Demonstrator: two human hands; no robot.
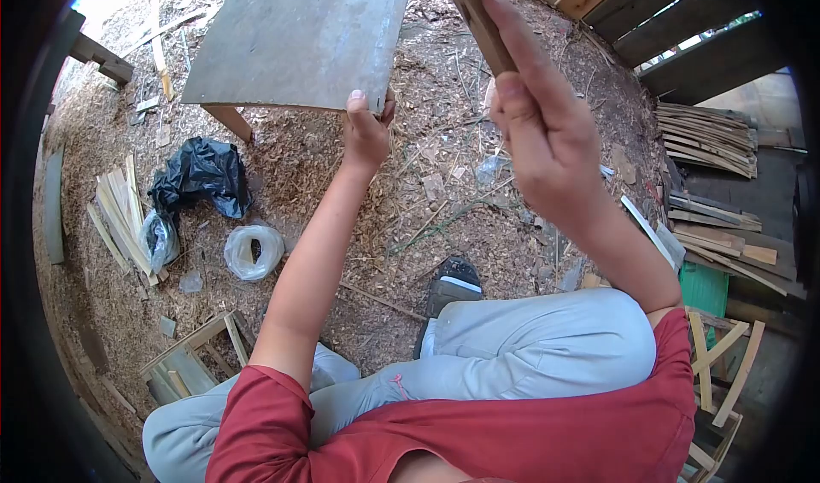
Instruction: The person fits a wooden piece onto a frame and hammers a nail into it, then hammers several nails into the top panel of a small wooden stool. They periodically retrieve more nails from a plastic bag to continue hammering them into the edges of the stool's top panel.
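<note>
My right hand [547, 141] is wrapped around the wooden handle of a hammer [478, 22], its forefinger stretched along the handle. The dark hammer head is partly cut off by the top of the view. At the near right corner of a grey-brown wooden board [295, 39], my left hand [369, 133] grips the edge, thumb on top and fingers curled at the side. Beneath the board's near edge a wooden leg [229, 122] shows. The hammer is raised to the right of the board, apart from it.
On the chip-covered ground to the left lie a black plastic bag [201, 175], a roll of clear plastic [254, 252] and thin wood strips [124, 214]. Stacked slats [705, 137] lie at the right beside a plank wall [666, 30]. A small wooden frame [196, 355] sits near my knee.
</note>
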